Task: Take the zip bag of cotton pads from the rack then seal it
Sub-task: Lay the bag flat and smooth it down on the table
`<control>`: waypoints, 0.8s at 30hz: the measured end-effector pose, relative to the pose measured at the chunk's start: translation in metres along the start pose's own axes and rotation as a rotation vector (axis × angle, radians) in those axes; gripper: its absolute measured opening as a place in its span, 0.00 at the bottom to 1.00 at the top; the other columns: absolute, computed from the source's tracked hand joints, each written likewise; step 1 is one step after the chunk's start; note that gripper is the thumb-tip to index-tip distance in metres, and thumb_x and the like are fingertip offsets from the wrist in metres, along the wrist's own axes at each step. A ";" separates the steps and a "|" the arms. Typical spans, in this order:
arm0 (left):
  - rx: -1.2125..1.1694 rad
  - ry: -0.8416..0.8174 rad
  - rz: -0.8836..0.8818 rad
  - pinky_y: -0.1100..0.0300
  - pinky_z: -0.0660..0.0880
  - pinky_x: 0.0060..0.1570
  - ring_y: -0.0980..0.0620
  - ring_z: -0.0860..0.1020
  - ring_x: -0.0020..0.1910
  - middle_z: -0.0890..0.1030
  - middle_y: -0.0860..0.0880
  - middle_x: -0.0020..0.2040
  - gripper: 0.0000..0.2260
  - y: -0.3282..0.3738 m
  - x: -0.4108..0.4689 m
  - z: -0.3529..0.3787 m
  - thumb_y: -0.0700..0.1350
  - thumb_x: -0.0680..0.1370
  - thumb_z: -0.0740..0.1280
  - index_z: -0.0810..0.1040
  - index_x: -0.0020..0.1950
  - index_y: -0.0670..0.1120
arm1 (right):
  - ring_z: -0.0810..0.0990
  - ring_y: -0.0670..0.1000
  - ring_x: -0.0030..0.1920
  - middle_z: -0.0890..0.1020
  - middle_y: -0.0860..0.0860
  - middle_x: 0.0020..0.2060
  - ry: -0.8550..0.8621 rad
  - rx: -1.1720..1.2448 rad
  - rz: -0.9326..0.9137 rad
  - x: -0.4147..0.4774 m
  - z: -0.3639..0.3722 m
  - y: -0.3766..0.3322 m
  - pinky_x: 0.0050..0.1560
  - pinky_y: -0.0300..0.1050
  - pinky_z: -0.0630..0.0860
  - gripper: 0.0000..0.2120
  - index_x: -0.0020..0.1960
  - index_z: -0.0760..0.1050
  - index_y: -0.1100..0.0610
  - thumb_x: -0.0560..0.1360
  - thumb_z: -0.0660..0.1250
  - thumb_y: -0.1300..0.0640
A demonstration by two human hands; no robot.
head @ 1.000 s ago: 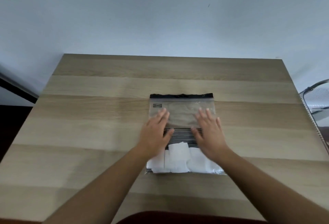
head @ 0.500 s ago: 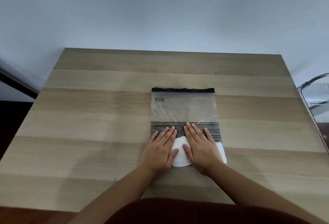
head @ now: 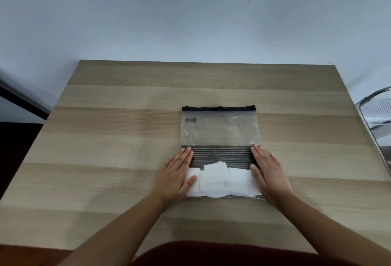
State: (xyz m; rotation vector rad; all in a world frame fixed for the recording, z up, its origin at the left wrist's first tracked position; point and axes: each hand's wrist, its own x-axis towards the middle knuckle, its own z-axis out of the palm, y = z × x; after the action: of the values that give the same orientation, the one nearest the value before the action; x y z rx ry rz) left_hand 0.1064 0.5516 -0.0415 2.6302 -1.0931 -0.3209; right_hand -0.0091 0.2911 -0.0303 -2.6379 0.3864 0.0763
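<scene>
Your zip bag (head: 220, 136) lies flat mid-table (head: 118, 130), clear crinkly plastic with a black zip strip (head: 219, 108) at its 12 o'clock edge and a band of thin black stripes across the middle. White square cotton pads (head: 220, 181) bunch inside at 6 o'clock. Your left hand (head: 175, 178) and right hand (head: 268, 173) rest flat and uncurled on the bag's side edges, gripping nothing. A wire rack (head: 378, 115), possibly mesh, is at 3 o'clock.
</scene>
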 end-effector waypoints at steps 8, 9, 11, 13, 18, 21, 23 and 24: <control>-0.094 0.211 -0.199 0.56 0.45 0.73 0.52 0.46 0.76 0.51 0.47 0.78 0.25 0.022 0.088 -0.009 0.51 0.81 0.50 0.49 0.76 0.44 | 0.39 0.46 0.75 0.45 0.49 0.77 0.052 0.027 0.010 0.086 0.017 -0.066 0.75 0.48 0.40 0.28 0.76 0.41 0.54 0.80 0.44 0.45; -0.108 0.196 -0.224 0.57 0.43 0.73 0.52 0.46 0.77 0.50 0.47 0.78 0.25 0.023 0.098 -0.004 0.50 0.81 0.50 0.48 0.76 0.44 | 0.38 0.47 0.75 0.43 0.49 0.77 0.028 -0.007 0.012 0.095 0.023 -0.070 0.75 0.49 0.38 0.28 0.76 0.39 0.54 0.80 0.43 0.45; -0.089 0.155 -0.242 0.57 0.41 0.72 0.52 0.45 0.77 0.48 0.47 0.78 0.25 0.023 0.107 0.007 0.50 0.81 0.48 0.46 0.76 0.45 | 0.36 0.48 0.75 0.41 0.49 0.77 -0.015 -0.093 -0.009 0.105 0.034 -0.069 0.74 0.50 0.36 0.28 0.75 0.36 0.54 0.80 0.42 0.46; 0.006 0.132 -0.219 0.55 0.41 0.73 0.52 0.46 0.77 0.49 0.48 0.78 0.25 0.017 0.108 0.018 0.52 0.80 0.45 0.45 0.76 0.47 | 0.36 0.48 0.75 0.41 0.50 0.77 -0.037 -0.187 -0.021 0.107 0.042 -0.062 0.74 0.51 0.36 0.28 0.75 0.35 0.54 0.80 0.41 0.45; 0.096 0.131 -0.190 0.53 0.42 0.72 0.51 0.48 0.77 0.51 0.48 0.78 0.27 0.013 0.106 0.023 0.56 0.77 0.38 0.47 0.76 0.51 | 0.37 0.48 0.75 0.41 0.49 0.77 -0.036 -0.264 -0.035 0.108 0.049 -0.056 0.74 0.52 0.36 0.28 0.75 0.35 0.53 0.78 0.38 0.44; 0.107 0.117 -0.189 0.53 0.42 0.72 0.50 0.48 0.77 0.51 0.48 0.78 0.27 0.011 0.105 0.022 0.57 0.77 0.38 0.46 0.76 0.51 | 0.38 0.47 0.75 0.42 0.48 0.77 -0.040 -0.263 -0.044 0.109 0.048 -0.053 0.74 0.50 0.37 0.29 0.75 0.36 0.53 0.78 0.38 0.43; 0.108 0.107 -0.193 0.53 0.42 0.72 0.50 0.47 0.77 0.49 0.48 0.78 0.28 0.005 0.105 0.019 0.59 0.77 0.39 0.45 0.76 0.50 | 0.39 0.46 0.76 0.43 0.47 0.77 -0.037 -0.273 -0.050 0.108 0.043 -0.045 0.74 0.49 0.37 0.30 0.75 0.37 0.52 0.78 0.38 0.41; 0.107 0.103 -0.201 0.52 0.41 0.72 0.50 0.46 0.77 0.48 0.49 0.78 0.29 0.001 0.104 0.018 0.60 0.77 0.39 0.44 0.76 0.50 | 0.40 0.46 0.76 0.43 0.47 0.77 -0.033 -0.280 -0.046 0.108 0.040 -0.039 0.74 0.48 0.37 0.30 0.75 0.37 0.52 0.78 0.38 0.40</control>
State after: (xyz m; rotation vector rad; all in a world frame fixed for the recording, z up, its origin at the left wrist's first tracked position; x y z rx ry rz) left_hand 0.1720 0.4732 -0.0684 2.8237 -0.8371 -0.1692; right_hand 0.1058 0.3155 -0.0616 -2.9161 0.3234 0.1701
